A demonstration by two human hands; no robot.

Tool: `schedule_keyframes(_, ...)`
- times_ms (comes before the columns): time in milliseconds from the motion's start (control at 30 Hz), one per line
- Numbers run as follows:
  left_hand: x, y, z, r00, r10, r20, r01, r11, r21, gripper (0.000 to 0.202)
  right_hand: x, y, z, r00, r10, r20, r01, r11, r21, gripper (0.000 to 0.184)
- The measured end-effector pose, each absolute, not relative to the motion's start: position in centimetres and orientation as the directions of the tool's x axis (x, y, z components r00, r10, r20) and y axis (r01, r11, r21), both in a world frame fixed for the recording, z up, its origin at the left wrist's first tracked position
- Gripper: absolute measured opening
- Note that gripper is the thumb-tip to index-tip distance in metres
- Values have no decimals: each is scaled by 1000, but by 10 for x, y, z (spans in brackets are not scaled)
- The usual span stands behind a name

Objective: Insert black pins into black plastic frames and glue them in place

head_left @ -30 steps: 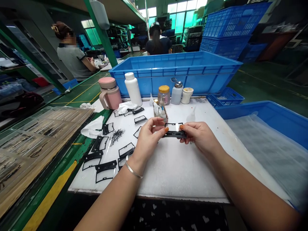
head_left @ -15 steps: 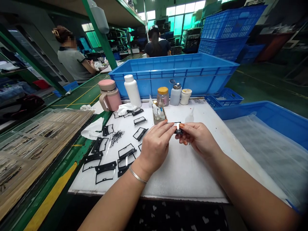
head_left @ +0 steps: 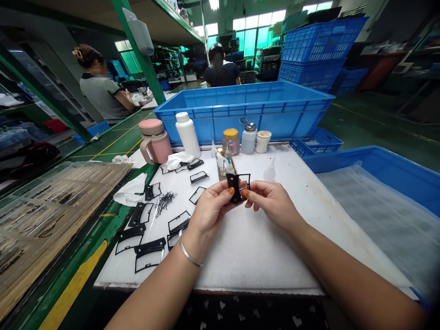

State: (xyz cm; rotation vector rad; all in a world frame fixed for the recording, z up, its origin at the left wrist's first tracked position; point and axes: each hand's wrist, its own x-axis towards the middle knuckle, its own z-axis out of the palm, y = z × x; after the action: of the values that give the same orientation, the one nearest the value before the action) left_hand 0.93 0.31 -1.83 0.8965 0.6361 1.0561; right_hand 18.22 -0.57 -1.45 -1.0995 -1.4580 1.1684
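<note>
Both of my hands pinch one small black plastic frame [head_left: 236,183] with a clear window, held upright above the white foam mat [head_left: 261,243]. My left hand [head_left: 209,211] grips its lower left edge. From the right, my right hand [head_left: 271,201] grips the same frame with thumb and fingertips. Several more black frames [head_left: 151,250] lie flat on the mat to the left. A small heap of thin black wire pins [head_left: 165,200] lies among them.
A pink mug [head_left: 155,141], a white bottle [head_left: 187,134], a yellow-lidded jar [head_left: 231,140], a pump dispenser [head_left: 248,135] and a small tub [head_left: 263,141] stand before a big blue crate [head_left: 247,110]. Clear trays [head_left: 51,201] lie left; a lined blue bin [head_left: 388,201] right. Two people work behind.
The frame has been turned from lying flat between my hands to standing upright, and both hands have lifted slightly and shifted a little to the left.
</note>
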Motion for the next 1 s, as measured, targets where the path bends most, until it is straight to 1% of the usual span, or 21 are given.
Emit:
schedule_keyframes(100, 10, 1, -18, 381, 924, -43, -420, 215, 882, 25, 184, -7, -12, -150, 983, 102, 139, 123, -983, 47)
schedule_keyframes(233, 7, 2, -16, 363, 931, -39, -338, 171, 926, 30, 190, -7, -10, -126, 988, 94, 128, 110, -986, 48)
schedule_keyframes(333, 4, 4, -16, 361, 931, -49, -300, 166, 939, 30, 194, -7, -10, -112, 987, 118, 124, 132, -984, 44)
schedule_keyframes(500, 3, 6, -19, 366, 927, -85, -264, 191, 946, 29, 198, -8, -8, -118, 984, 134, 164, 153, -974, 36)
schedule_keyframes(600, 3, 6, -20, 358, 929, -88, -258, 189, 947, 31, 199, -9, -6, -127, 985, 119, 174, 141, -975, 35)
schedule_keyframes(867, 3, 8, -23, 342, 933, -111, -315, 225, 922, 33, 199, -7, -8, -155, 986, 68, 138, 89, -986, 35)
schedule_keyframes(933, 3, 9, -22, 340, 934, -108, -316, 222, 922, 33, 198, -6, -10, -165, 984, 72, 114, 91, -989, 37)
schedule_keyframes(1000, 3, 8, -22, 328, 938, -108, -325, 220, 920, 34, 200, -5, -13, -129, 986, 107, 85, 118, -989, 39)
